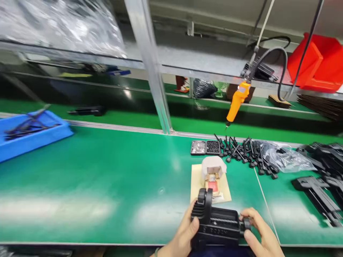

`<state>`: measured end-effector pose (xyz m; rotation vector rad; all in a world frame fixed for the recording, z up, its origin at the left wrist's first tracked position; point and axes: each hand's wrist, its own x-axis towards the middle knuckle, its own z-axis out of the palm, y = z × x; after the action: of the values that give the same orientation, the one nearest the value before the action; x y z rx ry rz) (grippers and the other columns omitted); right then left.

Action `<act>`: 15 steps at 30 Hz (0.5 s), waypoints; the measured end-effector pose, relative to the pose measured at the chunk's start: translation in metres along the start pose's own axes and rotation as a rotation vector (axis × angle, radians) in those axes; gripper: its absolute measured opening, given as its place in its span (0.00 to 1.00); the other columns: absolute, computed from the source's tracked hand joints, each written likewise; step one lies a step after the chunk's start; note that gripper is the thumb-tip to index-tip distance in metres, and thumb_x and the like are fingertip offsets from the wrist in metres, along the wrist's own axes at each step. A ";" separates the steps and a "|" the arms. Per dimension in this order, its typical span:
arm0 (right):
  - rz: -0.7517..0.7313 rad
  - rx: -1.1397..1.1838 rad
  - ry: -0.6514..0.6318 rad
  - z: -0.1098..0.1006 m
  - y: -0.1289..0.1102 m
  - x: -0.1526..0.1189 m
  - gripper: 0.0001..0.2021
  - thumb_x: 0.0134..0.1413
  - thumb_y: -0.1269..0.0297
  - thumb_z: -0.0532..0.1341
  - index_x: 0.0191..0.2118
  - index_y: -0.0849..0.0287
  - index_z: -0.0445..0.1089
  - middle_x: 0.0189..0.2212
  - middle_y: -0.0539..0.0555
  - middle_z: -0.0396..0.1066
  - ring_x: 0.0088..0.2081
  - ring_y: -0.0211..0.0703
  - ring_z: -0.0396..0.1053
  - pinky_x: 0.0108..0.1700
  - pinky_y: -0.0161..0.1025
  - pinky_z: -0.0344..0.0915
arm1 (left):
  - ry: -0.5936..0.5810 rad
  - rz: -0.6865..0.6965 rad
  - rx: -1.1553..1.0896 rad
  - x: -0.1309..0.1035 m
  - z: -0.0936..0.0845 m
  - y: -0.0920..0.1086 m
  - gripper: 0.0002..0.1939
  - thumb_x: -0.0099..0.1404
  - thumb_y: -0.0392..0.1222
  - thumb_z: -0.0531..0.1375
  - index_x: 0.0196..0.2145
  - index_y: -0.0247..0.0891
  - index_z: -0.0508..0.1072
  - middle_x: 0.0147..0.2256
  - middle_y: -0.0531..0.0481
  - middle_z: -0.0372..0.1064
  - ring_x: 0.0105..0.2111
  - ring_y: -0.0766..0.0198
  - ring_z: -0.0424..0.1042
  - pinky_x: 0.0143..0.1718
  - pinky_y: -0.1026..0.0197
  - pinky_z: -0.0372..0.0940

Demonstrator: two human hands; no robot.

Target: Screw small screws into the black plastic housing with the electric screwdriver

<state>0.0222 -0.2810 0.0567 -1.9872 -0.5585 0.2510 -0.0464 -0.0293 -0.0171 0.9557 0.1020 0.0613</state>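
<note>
Both hands hold one black plastic housing [215, 225] at the near edge of the desk [107, 192], low in the view. Left hand [184, 232] wraps the ribbed left end, fingers curled round it and closed on the part. Right hand [261, 232] pinches a small round black knob [246, 224] at the housing's right end between thumb and fingertips.

Just beyond the housing sits a fixture [213, 175] with a white cap and a red insert on a tan base plate [197, 182]. Behind it lie two small parts trays [205, 147], then a spread of black pin-like parts [241, 151] and a clear plastic bag [286, 157]. Further black housings [316, 196] are stacked to the right. An orange electric screwdriver [237, 101] hangs above on its cable. A blue bin [29, 134] stands far left.

Risk, as judged: the knob is gripped by fingertips only, so a slip could drop it among the loose parts. The housing overhangs the desk edge; a loosened left-hand hold could let it fall.
</note>
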 end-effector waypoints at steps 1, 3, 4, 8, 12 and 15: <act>0.020 -0.012 -0.012 -0.001 -0.005 0.000 0.21 0.66 0.44 0.51 0.40 0.57 0.69 0.37 0.56 0.72 0.39 0.46 0.72 0.44 0.40 0.70 | 0.034 -0.015 -0.007 0.000 0.000 0.001 0.30 0.65 0.61 0.60 0.60 0.44 0.69 0.57 0.42 0.69 0.62 0.40 0.60 0.65 0.42 0.54; 0.053 -0.021 -0.035 -0.005 -0.016 0.000 0.20 0.69 0.49 0.47 0.35 0.57 0.66 0.32 0.53 0.68 0.36 0.44 0.68 0.42 0.39 0.68 | 0.081 -0.040 -0.028 0.000 0.002 0.004 0.30 0.65 0.61 0.60 0.59 0.43 0.70 0.53 0.43 0.73 0.61 0.42 0.61 0.65 0.45 0.55; 0.065 -0.001 -0.047 -0.006 -0.022 0.000 0.18 0.70 0.51 0.47 0.36 0.56 0.66 0.33 0.53 0.67 0.38 0.44 0.68 0.43 0.40 0.67 | 0.082 -0.045 -0.029 0.001 0.003 0.007 0.30 0.65 0.61 0.61 0.59 0.44 0.70 0.51 0.44 0.74 0.60 0.42 0.63 0.65 0.45 0.56; 0.095 0.138 -0.051 -0.006 -0.032 -0.001 0.17 0.68 0.50 0.52 0.53 0.55 0.63 0.47 0.56 0.66 0.50 0.47 0.65 0.54 0.43 0.63 | 0.045 -0.051 -0.020 0.004 0.009 0.015 0.29 0.62 0.60 0.64 0.57 0.46 0.72 0.46 0.46 0.77 0.48 0.46 0.73 0.58 0.48 0.65; 0.087 0.122 -0.055 -0.007 -0.034 0.001 0.19 0.69 0.49 0.49 0.37 0.57 0.66 0.34 0.52 0.65 0.37 0.43 0.64 0.42 0.39 0.63 | 0.083 -0.083 -0.060 0.004 0.009 0.016 0.22 0.63 0.60 0.63 0.50 0.48 0.77 0.44 0.47 0.77 0.44 0.47 0.75 0.45 0.52 0.74; 0.062 0.183 -0.080 -0.009 -0.034 0.002 0.14 0.68 0.51 0.54 0.46 0.55 0.67 0.43 0.53 0.67 0.46 0.45 0.65 0.50 0.41 0.62 | 0.095 -0.073 -0.059 0.003 0.007 0.014 0.20 0.62 0.60 0.64 0.45 0.45 0.79 0.42 0.45 0.78 0.42 0.47 0.76 0.42 0.53 0.75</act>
<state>0.0187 -0.2745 0.0908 -1.8253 -0.5069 0.4078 -0.0431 -0.0264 -0.0022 0.8898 0.2217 0.0427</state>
